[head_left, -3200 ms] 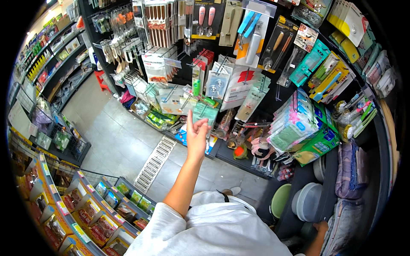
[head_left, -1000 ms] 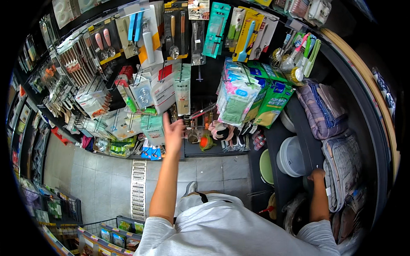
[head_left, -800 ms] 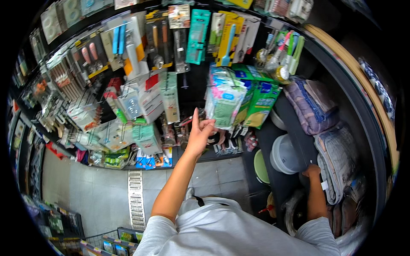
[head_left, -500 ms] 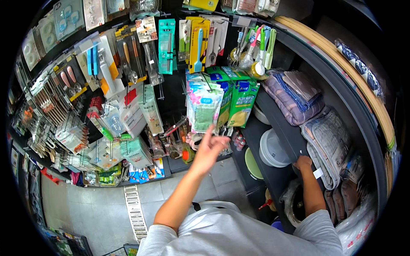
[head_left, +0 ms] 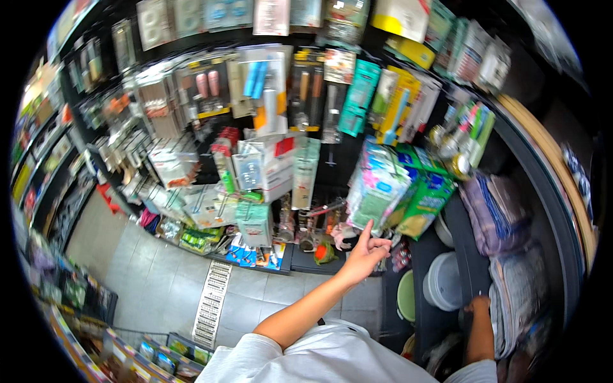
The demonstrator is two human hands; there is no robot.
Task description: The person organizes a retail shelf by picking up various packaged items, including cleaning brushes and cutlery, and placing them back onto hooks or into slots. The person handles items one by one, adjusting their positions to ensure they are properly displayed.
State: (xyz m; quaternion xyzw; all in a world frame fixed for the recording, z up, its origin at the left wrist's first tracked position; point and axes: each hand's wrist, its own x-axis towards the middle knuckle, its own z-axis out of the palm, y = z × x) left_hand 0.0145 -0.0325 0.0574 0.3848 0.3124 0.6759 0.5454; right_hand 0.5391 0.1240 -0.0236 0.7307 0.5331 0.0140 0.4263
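Observation:
My left hand (head_left: 366, 256) is raised in front of the hanging display, index finger stretched out and the other fingers loosely bent. It holds nothing. Just beyond its fingertip hangs a clear packet of green cloth or gloves (head_left: 375, 191), with green and yellow glove packets (head_left: 423, 198) beside it. I cannot tell whether the finger touches the packet. At the right, my right hand (head_left: 477, 304) has its fingers curled on the dark shelf edge (head_left: 469, 255), next to folded grey quilted fabric (head_left: 518, 293). Part of that hand is blurred.
Lidded translucent tubs (head_left: 446, 281) and a green basin (head_left: 406, 297) sit on lower shelves at right. Folded purple fabric (head_left: 491, 214) lies above. Kitchen tools in packets (head_left: 265, 89) hang across the wall. A drain grate (head_left: 212, 303) runs along the tiled floor; stocked racks (head_left: 147, 354) stand lower left.
The view has swung left, so the display and shelves sit farther right in the picture. My left hand remains raised, pointing near the packets; my right hand stays on the shelf edge.

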